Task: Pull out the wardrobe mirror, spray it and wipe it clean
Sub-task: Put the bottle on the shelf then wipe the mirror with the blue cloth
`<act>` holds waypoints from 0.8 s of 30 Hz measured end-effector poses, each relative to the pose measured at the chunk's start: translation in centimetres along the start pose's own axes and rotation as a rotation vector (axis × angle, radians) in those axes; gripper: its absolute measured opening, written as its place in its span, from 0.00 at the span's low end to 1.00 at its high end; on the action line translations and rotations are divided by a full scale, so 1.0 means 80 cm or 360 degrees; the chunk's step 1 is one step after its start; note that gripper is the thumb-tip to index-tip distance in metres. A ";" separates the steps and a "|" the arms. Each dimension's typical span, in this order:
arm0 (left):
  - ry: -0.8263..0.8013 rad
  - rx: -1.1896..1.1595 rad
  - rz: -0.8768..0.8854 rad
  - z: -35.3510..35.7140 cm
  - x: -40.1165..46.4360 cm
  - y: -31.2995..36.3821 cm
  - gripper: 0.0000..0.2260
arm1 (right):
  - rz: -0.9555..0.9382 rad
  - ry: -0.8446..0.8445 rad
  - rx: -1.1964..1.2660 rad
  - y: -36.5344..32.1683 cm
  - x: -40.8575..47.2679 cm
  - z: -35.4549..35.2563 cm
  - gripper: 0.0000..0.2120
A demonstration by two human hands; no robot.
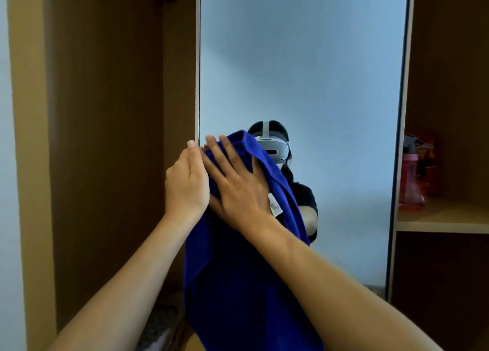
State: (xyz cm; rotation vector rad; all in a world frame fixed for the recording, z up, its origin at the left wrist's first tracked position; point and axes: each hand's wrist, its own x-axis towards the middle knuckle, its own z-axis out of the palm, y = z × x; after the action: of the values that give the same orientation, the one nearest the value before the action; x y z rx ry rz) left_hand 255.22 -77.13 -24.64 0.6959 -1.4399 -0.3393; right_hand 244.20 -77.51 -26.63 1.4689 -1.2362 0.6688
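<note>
Our right hand presses the blue cloth flat-fingered against the mirror; beside it, our left hand grips the mirror's edge.

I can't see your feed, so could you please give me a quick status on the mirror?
Right hand flat, pressing blue cloth on mirror. Left hand holding mirror's left edge. Pink spray bottle parked on shelf. Nothing in the way.
</note>
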 end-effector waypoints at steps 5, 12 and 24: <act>0.0023 0.0031 0.0068 0.001 -0.004 -0.006 0.19 | -0.0009 0.0051 -0.0033 0.007 -0.035 0.001 0.30; -0.0231 0.0412 0.0211 -0.001 -0.049 -0.044 0.25 | 0.0079 0.0086 -0.0110 0.033 -0.041 -0.009 0.30; -0.0311 0.0550 0.0470 -0.002 -0.094 -0.084 0.30 | 0.0117 0.0076 -0.0137 0.033 -0.042 -0.009 0.31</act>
State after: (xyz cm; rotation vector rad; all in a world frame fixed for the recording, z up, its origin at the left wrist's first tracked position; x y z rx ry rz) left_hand 255.71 -77.65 -34.67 0.7269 -1.7842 0.0777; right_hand 240.82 -75.46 -28.47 1.3348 -1.2716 0.6872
